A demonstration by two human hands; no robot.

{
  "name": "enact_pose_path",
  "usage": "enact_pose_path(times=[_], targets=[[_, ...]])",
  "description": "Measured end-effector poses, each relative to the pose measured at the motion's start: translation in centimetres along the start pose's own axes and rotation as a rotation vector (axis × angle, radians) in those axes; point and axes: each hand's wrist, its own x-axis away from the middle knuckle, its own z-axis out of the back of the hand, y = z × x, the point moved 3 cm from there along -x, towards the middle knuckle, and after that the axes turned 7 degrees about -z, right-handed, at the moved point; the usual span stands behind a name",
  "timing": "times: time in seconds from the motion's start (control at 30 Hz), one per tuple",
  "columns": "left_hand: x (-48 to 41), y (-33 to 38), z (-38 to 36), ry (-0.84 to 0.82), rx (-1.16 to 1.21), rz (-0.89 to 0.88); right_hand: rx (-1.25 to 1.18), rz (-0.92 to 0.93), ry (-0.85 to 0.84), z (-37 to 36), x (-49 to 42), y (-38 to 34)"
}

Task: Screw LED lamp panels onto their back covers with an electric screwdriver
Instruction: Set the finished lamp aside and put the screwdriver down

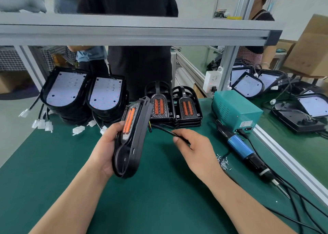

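Your left hand (pixel 106 145) grips one cover (pixel 132 150) at the centre of the frame, fingers curled round its left edge, lifted off the green surface (pixel 150 198). The cover stands on edge. Its long axis runs nearly upright and leans right, with the rounded end at the bottom, the squared end at the top and the two orange strips facing left. Your right hand (pixel 195 148) pinches the one black cable (pixel 165 130) that comes from the cover. Behind are two cover stacks (pixel 189 109), orange strips up, and at upper left two panel stacks (pixel 65 90), white faces up. At right lies one screwdriver (pixel 241 147), bit pointing to the lower right, beside a heap of screws (pixel 222 162).
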Motion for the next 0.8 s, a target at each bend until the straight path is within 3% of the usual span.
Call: enact_pose_path(times=[0.13,0.3,0.43,0.8], targets=[[-0.1,-0.5,-0.9,0.101,0.058,-0.109,-0.112,0.005,-0.031,-0.2,0.6,-1.2],[0.3,-1.8,-1.9,0.248,0.016,-0.273,-0.425,-0.027,-0.232,-1.1,1.4,-2.8],[0.8,-2.2,-2.5,0.304,-0.046,-0.382,-0.426,0.03,-0.366,-2.3,2.2,-3.6],[1.5,-2.4,-3.9,0.147,-0.032,-0.444,-0.512,0.004,-0.146,-1.0,1.2,-2.5]])
